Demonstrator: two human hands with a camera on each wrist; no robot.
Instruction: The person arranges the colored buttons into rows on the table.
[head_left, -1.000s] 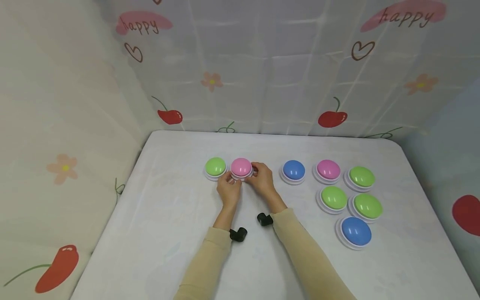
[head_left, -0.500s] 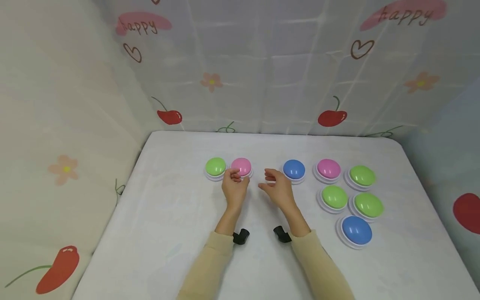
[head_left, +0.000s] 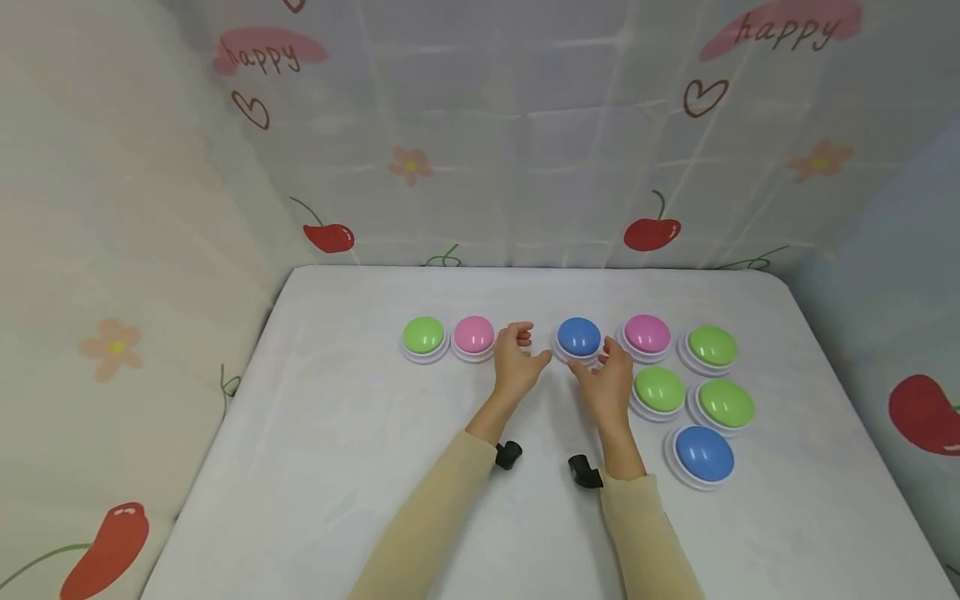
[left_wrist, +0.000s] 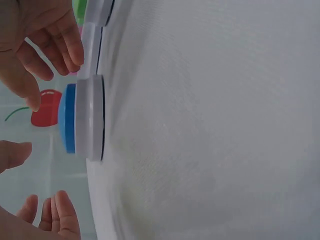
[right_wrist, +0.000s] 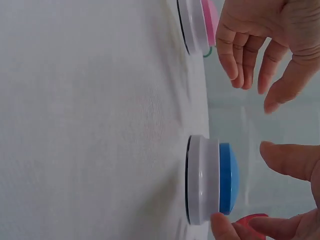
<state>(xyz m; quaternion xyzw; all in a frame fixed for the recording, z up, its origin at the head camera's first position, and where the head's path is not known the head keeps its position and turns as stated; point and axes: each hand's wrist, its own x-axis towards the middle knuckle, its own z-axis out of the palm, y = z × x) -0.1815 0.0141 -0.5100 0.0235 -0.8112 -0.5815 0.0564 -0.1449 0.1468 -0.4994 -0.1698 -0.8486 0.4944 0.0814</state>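
A blue dome button (head_left: 578,337) on a white base sits between my two hands on the white table. My left hand (head_left: 517,365) is left of it, apart from it, with thumb and fingers spread. My right hand (head_left: 608,387) is at its front right, fingers loosely bent. In the right wrist view, a fingertip of the right hand (right_wrist: 290,185) overlaps the edge of the blue button (right_wrist: 229,179); contact is unclear. Left of the hands stand a pink button (head_left: 474,335) and a green button (head_left: 423,336), side by side.
Right of my right hand stand a pink button (head_left: 647,334), several green ones, such as a green button (head_left: 726,403), and another blue button (head_left: 704,454). A printed curtain (head_left: 510,167) hangs behind the table (head_left: 337,417).
Both hands have left the left pink button and moved right to either side of the blue button. The buttons keep their places; the head view has shifted slightly.
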